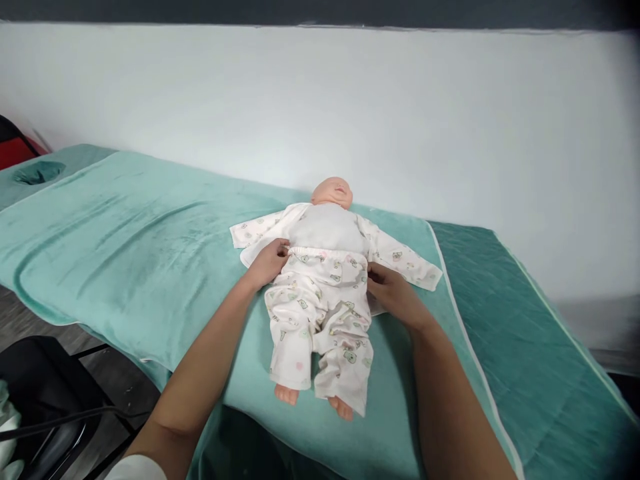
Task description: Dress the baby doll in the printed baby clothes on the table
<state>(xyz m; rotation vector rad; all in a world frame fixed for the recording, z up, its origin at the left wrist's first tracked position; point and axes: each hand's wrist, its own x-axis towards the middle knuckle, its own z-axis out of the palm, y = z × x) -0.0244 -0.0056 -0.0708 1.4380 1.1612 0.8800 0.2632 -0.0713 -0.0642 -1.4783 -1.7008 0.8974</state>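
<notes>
A: Counting first: one doll is seen, lying on its back on one green towel spread over a bed. Two bare feet are shown at the near end, the head at the far end by the wall.

B: Clothing noted?

A: One pair of printed trousers and one open printed top, its two sleeves spread flat to either side. The pale belly is left uncovered between them.

B: Hands?

A: Two are counted, both the person's own. The left hand is pinched on the trouser waistband at the doll's one hip; the right hand is pressed against the other hip, fingers curled at the cloth, though a firm grip cannot be confirmed there. The hands are held well apart, with the doll's waist lying between them.

B: Anything else?

A: One dark chair is seen below the bed's near left edge, and a darker quilted cover is laid at the right.
</notes>
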